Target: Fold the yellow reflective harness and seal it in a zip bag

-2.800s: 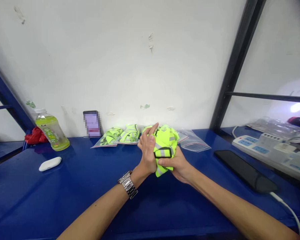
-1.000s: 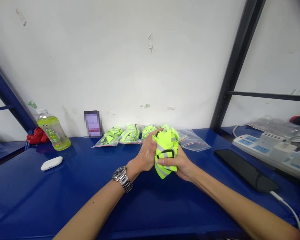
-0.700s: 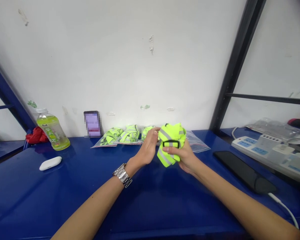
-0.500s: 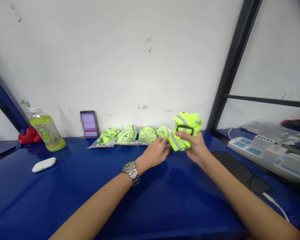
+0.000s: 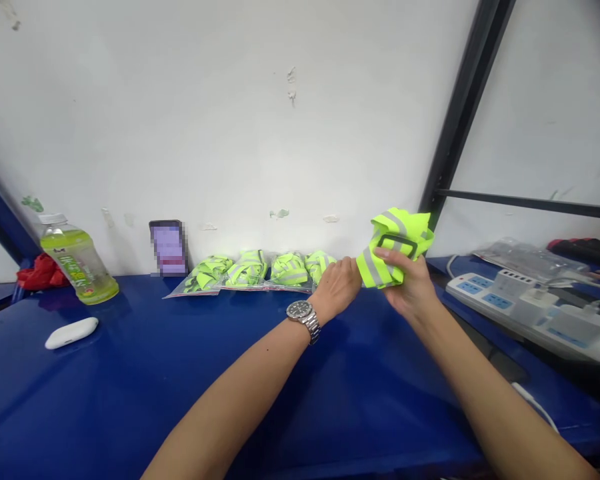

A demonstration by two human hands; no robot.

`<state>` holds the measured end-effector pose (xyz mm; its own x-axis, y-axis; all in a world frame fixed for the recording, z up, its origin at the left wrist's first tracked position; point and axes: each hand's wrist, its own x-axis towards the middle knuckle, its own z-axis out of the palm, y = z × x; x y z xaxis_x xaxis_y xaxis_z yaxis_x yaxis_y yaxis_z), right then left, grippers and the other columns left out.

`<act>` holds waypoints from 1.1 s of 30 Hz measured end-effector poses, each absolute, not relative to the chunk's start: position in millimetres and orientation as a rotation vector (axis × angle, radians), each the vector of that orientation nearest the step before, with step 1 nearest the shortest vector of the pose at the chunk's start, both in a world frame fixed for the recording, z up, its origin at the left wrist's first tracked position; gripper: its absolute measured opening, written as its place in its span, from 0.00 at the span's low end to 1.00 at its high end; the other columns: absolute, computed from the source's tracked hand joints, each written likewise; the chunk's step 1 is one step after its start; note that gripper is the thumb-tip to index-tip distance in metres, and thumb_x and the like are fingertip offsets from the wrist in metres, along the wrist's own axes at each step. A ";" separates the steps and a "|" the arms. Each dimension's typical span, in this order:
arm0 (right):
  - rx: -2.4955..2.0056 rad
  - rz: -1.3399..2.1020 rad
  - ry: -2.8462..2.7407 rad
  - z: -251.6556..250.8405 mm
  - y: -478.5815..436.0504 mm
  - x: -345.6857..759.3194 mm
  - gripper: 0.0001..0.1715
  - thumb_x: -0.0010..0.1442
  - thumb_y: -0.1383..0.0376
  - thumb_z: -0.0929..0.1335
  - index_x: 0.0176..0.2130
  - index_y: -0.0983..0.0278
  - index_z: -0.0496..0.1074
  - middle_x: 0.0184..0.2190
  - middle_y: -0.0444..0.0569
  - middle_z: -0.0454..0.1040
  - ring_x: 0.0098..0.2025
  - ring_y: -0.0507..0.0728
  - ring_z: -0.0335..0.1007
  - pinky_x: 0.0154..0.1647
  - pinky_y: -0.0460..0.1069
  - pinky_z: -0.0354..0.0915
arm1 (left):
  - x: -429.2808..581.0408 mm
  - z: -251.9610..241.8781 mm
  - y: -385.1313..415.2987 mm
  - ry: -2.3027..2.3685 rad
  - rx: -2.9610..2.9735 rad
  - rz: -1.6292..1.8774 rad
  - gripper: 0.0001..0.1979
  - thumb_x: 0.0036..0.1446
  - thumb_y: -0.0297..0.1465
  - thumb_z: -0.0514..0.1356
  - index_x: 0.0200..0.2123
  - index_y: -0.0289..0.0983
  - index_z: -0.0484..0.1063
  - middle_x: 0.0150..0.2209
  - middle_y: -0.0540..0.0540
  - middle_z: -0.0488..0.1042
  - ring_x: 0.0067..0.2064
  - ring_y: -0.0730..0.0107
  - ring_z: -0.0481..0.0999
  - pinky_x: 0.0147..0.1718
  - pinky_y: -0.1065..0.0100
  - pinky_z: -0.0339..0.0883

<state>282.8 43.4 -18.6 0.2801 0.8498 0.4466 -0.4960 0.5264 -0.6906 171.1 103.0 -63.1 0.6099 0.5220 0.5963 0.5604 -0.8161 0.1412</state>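
Observation:
My right hand (image 5: 411, 285) is wrapped round a bundled neon-yellow reflective strap (image 5: 400, 225) with grey stripes, its thumb across a black rectangular buckle (image 5: 397, 245). The bundle is held up off the table near the wall. Just left of it is my left hand (image 5: 337, 285), back turned up and fingers curled in; its fingertips are hidden, and what they hold cannot be made out. A steel watch (image 5: 305, 319) is on that wrist. Several clear bags with similar yellow bundles (image 5: 247, 270) lie in a row along the wall, the rightmost (image 5: 320, 263) partly behind my left hand.
On the left of the blue table (image 5: 145, 373) stand a green drink bottle (image 5: 80, 260) and a white earbud case (image 5: 72, 333). A phone (image 5: 169, 247) leans on the wall. To the right are a power strip (image 5: 485, 293), a dark flat device (image 5: 495, 357) and a black metal post (image 5: 460, 127).
Both hands have moved right and slightly up, the right one carrying the yellow strap bundle. My left hand has turned more palm-down and its fingers no longer show. The camera view has shifted slightly.

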 end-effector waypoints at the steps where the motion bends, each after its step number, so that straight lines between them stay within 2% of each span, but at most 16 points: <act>1: -0.463 0.955 -0.900 -18.1 42.9 283.4 0.27 0.36 0.72 0.78 0.39 0.59 0.75 0.29 0.39 0.76 0.28 0.52 0.73 0.31 0.47 0.69 | 167.1 -56.2 102.0 -0.971 -2.721 -0.981 0.06 0.62 0.22 0.48 0.40 0.32 0.63 0.37 0.33 0.71 0.38 0.55 0.74 0.36 0.57 0.66; 4: -0.533 0.986 -0.933 -20.2 43.2 282.0 0.26 0.37 0.71 0.78 0.39 0.61 0.76 0.30 0.41 0.78 0.30 0.55 0.74 0.33 0.50 0.70 | 154.1 -33.7 97.1 -1.085 -2.564 -0.976 0.07 0.65 0.25 0.45 0.40 0.33 0.61 0.34 0.37 0.71 0.31 0.61 0.73 0.30 0.62 0.64; 9: -0.715 1.046 -1.071 -28.2 44.0 273.3 0.28 0.33 0.69 0.79 0.38 0.64 0.77 0.36 0.48 0.80 0.36 0.61 0.76 0.37 0.54 0.71 | 123.4 -10.4 85.4 -1.174 -2.307 -1.058 0.14 0.69 0.31 0.37 0.40 0.34 0.60 0.32 0.39 0.70 0.28 0.65 0.71 0.26 0.66 0.61; 13: -0.851 1.164 -1.259 -32.0 39.1 262.4 0.29 0.32 0.69 0.79 0.38 0.66 0.77 0.35 0.49 0.80 0.36 0.61 0.76 0.37 0.53 0.71 | 87.4 -16.0 74.9 -1.135 -2.171 -1.023 0.14 0.68 0.31 0.39 0.35 0.35 0.62 0.26 0.45 0.68 0.24 0.70 0.68 0.22 0.69 0.56; 16: -0.959 1.242 -1.443 -33.0 32.9 250.9 0.23 0.33 0.70 0.78 0.34 0.65 0.77 0.31 0.46 0.79 0.32 0.58 0.74 0.33 0.50 0.70 | 60.5 -32.6 62.7 -1.040 -2.150 -0.950 0.14 0.67 0.29 0.43 0.30 0.37 0.62 0.23 0.47 0.66 0.23 0.70 0.66 0.23 0.68 0.54; 19: -1.014 1.280 -1.593 -35.4 28.6 241.3 0.19 0.34 0.71 0.77 0.32 0.64 0.77 0.28 0.43 0.77 0.31 0.56 0.72 0.31 0.49 0.68 | 39.2 -50.7 43.4 -0.916 -2.167 -0.809 0.13 0.65 0.26 0.46 0.28 0.37 0.63 0.21 0.48 0.65 0.24 0.68 0.65 0.25 0.65 0.56; 23: -1.054 1.283 -1.779 -44.4 30.5 237.7 0.17 0.33 0.71 0.76 0.29 0.64 0.76 0.28 0.42 0.77 0.34 0.58 0.73 0.33 0.49 0.68 | 16.2 -50.3 21.2 -0.669 -2.268 -0.391 0.12 0.65 0.27 0.48 0.29 0.37 0.65 0.23 0.48 0.65 0.26 0.65 0.65 0.28 0.63 0.58; 26: -1.087 1.288 -1.879 -50.9 34.1 239.4 0.14 0.34 0.70 0.76 0.27 0.64 0.76 0.27 0.43 0.77 0.33 0.58 0.73 0.32 0.49 0.68 | -0.3 -29.1 24.8 -0.627 -2.443 -0.319 0.14 0.64 0.40 0.52 0.36 0.36 0.69 0.32 0.44 0.71 0.35 0.60 0.69 0.35 0.61 0.62; 28: -1.085 1.321 -1.922 -52.8 35.7 240.4 0.13 0.35 0.70 0.76 0.26 0.64 0.76 0.27 0.43 0.78 0.33 0.58 0.73 0.32 0.49 0.67 | -7.9 -16.2 37.2 -0.754 -2.491 -0.369 0.32 0.52 0.52 0.60 0.52 0.36 0.65 0.48 0.36 0.70 0.48 0.49 0.68 0.45 0.53 0.61; 30: -1.080 1.357 -1.944 -52.8 36.7 241.0 0.13 0.35 0.70 0.76 0.26 0.64 0.76 0.28 0.44 0.78 0.32 0.58 0.73 0.32 0.49 0.67 | -9.5 -10.7 52.4 -0.782 -2.604 -0.341 0.49 0.38 0.54 0.68 0.61 0.41 0.56 0.62 0.34 0.59 0.59 0.40 0.60 0.53 0.49 0.55; 32: -1.087 1.382 -1.946 -51.8 37.3 241.6 0.13 0.35 0.70 0.76 0.27 0.64 0.75 0.28 0.44 0.78 0.32 0.58 0.72 0.32 0.49 0.67 | -4.4 -12.2 65.2 -0.751 -2.738 -0.246 0.56 0.33 0.51 0.71 0.64 0.47 0.49 0.67 0.38 0.51 0.65 0.42 0.53 0.59 0.50 0.48; 33: -1.091 1.392 -1.938 -51.1 37.6 242.0 0.14 0.34 0.70 0.76 0.27 0.65 0.75 0.29 0.44 0.77 0.33 0.57 0.72 0.32 0.49 0.67 | 0.1 -14.2 69.9 -0.741 -2.784 -0.182 0.57 0.34 0.49 0.72 0.65 0.47 0.47 0.67 0.39 0.49 0.66 0.45 0.52 0.60 0.51 0.46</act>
